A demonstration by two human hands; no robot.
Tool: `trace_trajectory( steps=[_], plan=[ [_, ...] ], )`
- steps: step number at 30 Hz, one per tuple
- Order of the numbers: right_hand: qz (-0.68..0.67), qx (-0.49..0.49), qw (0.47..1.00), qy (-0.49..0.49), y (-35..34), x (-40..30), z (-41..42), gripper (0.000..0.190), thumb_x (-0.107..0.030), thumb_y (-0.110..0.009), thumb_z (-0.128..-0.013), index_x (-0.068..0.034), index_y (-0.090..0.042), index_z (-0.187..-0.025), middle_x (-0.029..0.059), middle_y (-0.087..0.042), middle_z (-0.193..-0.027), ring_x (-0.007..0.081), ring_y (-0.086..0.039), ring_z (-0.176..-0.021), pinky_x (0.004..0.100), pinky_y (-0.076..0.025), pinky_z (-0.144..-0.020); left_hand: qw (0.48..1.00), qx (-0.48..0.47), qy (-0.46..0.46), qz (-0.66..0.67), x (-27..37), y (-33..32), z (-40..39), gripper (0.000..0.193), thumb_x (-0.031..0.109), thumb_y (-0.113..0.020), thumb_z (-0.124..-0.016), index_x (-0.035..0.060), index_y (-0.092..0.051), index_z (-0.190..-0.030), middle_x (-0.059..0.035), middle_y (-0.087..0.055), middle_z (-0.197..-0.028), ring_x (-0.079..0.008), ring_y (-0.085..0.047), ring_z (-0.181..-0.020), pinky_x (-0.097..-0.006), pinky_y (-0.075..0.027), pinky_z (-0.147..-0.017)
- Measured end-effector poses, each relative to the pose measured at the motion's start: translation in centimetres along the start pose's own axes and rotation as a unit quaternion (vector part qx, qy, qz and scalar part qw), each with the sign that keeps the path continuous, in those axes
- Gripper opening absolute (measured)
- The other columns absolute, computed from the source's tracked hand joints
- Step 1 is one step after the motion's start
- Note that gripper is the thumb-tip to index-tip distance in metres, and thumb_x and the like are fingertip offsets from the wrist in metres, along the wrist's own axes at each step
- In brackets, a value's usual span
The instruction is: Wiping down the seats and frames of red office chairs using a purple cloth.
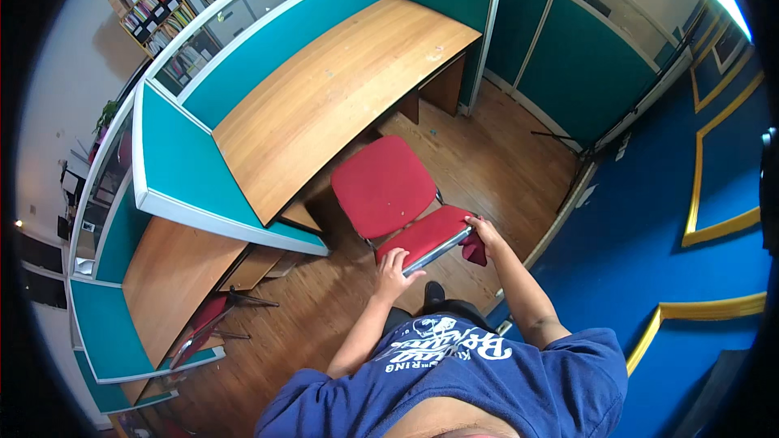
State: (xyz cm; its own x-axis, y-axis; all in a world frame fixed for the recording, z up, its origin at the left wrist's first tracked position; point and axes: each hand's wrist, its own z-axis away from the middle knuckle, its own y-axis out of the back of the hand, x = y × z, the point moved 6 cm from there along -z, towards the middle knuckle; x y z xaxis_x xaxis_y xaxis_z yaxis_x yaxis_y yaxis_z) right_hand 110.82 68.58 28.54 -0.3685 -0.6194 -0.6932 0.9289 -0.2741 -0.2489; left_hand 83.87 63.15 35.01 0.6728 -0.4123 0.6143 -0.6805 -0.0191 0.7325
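Note:
A red padded chair with a metal frame stands before me, its seat (384, 187) facing the desk and its backrest (426, 234) nearest my body. My left hand (394, 274) grips the left end of the backrest, fingers over the red upholstery and thumb by the shiny back edge. At the other end, my right hand (485, 236) holds the backrest's top corner. A dark red cloth (474, 250) hangs at that hand, apparently pinched under the palm. Most of the chair's legs are hidden.
A wooden desk (341, 91) with teal partitions (195, 161) lies ahead. Left of it is a second desk (176, 274) with another red chair (204, 325). The blue wall (633, 207) with gold moulding runs close on my right. Wooden flooring (511, 152) extends beside the chair.

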Motion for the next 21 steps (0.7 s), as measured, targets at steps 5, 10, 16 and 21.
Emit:
trace_trajectory(
  steps=[5,10,16,21],
  plan=[
    [0.012,-0.001,0.999,0.035,1.2,-0.4,-1.0,0.026,-0.026,-0.06,-0.091,-0.001,-0.058,-0.097,0.0105,-0.064,-0.077,0.0231,-0.064,-0.056,0.0375,-0.053,-0.047,0.997,-0.08,-0.002,0.003,-0.9,-2.8,-0.7,0.06,0.011,-0.073,-0.069,0.0086,-0.054,-0.126,-0.0129,-0.058,-0.127,-0.0316,-0.058,-0.114,-0.0422,-0.048,-0.096],
    [-0.061,0.021,0.993,0.094,-1.2,0.5,1.5,0.032,-0.031,-0.071,-0.087,-0.004,-0.061,-0.101,0.0044,-0.064,-0.082,0.0171,-0.064,-0.066,0.0333,-0.053,-0.059,0.992,-0.103,0.011,0.07,-1.5,-3.4,-0.4,0.064,0.007,-0.069,-0.071,0.0088,-0.051,-0.132,-0.0135,-0.054,-0.135,-0.036,-0.051,-0.124,-0.0477,-0.042,-0.103],
    [-0.006,0.018,0.993,0.112,-0.9,-1.2,-1.4,0.021,-0.011,-0.069,-0.082,-0.005,-0.061,-0.1,0.0039,-0.066,-0.087,0.0154,-0.064,-0.075,0.0316,-0.053,-0.068,0.989,-0.126,0.032,0.067,-2.1,-4.0,-2.4,0.067,0.008,-0.071,-0.072,0.0101,-0.049,-0.135,-0.0124,-0.051,-0.139,-0.0382,-0.048,-0.127,-0.0499,-0.04,-0.104],
    [0.036,0.025,0.994,0.1,-2.0,-4.7,-4.5,0.019,-0.012,-0.069,-0.081,-0.002,-0.061,-0.095,0.0056,-0.065,-0.084,0.0168,-0.064,-0.074,0.0325,-0.053,-0.07,0.99,-0.12,0.023,0.066,-3.2,-4.4,-5.6,0.069,0.004,-0.064,-0.074,0.0131,-0.043,-0.14,-0.01,-0.047,-0.143,-0.0358,-0.046,-0.129,-0.0521,-0.039,-0.104]
  ],
)
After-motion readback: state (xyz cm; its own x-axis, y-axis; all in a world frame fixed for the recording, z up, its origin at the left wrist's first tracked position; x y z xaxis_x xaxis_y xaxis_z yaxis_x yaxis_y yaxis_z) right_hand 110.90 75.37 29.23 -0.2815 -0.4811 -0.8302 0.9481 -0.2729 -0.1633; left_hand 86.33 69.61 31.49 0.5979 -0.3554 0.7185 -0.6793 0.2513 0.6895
